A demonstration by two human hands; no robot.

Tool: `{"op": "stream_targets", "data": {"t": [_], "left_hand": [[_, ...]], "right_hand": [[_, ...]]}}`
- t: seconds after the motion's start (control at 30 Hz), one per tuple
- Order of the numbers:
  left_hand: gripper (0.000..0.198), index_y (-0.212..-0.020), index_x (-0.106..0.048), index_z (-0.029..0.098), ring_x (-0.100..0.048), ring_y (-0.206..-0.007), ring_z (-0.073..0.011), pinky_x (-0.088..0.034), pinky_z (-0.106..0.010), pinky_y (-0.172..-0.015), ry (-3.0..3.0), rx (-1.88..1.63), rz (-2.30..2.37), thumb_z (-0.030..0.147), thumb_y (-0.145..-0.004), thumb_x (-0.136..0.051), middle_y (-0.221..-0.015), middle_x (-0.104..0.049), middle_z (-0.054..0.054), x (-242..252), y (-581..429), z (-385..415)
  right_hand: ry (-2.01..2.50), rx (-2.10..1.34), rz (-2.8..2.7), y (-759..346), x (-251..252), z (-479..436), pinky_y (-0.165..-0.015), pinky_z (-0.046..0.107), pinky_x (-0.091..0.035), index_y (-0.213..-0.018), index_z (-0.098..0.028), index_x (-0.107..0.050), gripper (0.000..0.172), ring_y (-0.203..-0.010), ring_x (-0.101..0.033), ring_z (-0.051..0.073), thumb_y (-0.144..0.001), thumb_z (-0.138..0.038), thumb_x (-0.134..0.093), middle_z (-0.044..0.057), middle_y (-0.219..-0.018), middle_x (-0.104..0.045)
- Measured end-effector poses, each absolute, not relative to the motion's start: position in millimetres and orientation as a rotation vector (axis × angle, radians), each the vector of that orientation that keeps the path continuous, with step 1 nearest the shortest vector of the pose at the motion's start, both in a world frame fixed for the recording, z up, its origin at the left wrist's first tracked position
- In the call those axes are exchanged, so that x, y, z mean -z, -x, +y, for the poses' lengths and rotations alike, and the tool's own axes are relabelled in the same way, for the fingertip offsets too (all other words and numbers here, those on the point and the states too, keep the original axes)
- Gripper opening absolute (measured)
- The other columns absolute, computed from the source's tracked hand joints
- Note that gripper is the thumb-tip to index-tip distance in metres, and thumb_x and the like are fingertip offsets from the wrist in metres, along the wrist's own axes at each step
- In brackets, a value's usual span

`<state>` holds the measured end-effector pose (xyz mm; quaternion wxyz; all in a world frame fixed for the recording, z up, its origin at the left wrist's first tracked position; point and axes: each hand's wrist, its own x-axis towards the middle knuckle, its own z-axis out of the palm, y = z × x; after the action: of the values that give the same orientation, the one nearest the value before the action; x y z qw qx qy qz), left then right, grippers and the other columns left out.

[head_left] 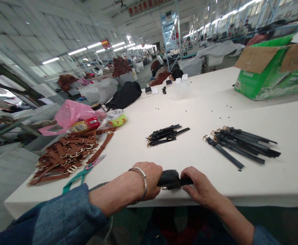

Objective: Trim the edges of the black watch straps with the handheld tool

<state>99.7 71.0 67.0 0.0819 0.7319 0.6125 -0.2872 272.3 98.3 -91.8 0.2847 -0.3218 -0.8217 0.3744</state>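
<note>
Near the table's front edge, my left hand (149, 178) is closed around a thick black object (171, 179) with a glossy rounded top; its kind I cannot make out. From its right end comes a short black strap (187, 181), pinched between the thumb and fingers of my right hand (202, 186). Farther forward lies a small pile of black buckled straps (161, 135). To the right rests a larger group of black straps (243, 144) with gold buckles, one strap set apart in front.
Brown buckled straps (67, 153) are heaped at left, beside pink-handled scissors (94, 164) and a teal ribbon (74, 180). Behind them are a pink plastic bag (73, 114) and a black bag (125, 95). A green carton (268, 73) stands at the back right of the white table (138, 153).
</note>
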Motion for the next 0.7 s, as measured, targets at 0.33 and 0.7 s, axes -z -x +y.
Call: {"op": "stream_targets", "data": {"t": [0.33, 0.7], "left_hand": [[0.028, -0.079, -0.062, 0.019, -0.062, -0.073, -0.029, -0.05, -0.04, -0.062, -2.196, 0.94, 1.779, 0.036, -0.06, -0.05, -0.081, -0.067, -0.012, -68, -102, 79], [0.029, -0.081, -0.061, 0.019, -0.061, -0.075, -0.0298, -0.049, -0.042, -0.065, -2.108, 0.898, 1.833, 0.036, -0.063, -0.047, -0.08, -0.065, -0.012, -68, -84, 65]], "right_hand": [[0.856, -0.997, -2.213, -272, 93, 100, -0.065, 0.028, -0.033, -0.079, -0.02, -0.046, 0.018, -0.075, -0.042, 0.015, -0.066, -0.008, -0.052, 0.0, -0.078, -0.049], [0.872, -0.983, -2.228, -270, 93, 100, -0.064, 0.028, -0.032, -0.074, -0.02, -0.045, 0.017, -0.073, -0.041, 0.015, -0.065, -0.007, -0.053, -0.001, -0.074, -0.048]]}}
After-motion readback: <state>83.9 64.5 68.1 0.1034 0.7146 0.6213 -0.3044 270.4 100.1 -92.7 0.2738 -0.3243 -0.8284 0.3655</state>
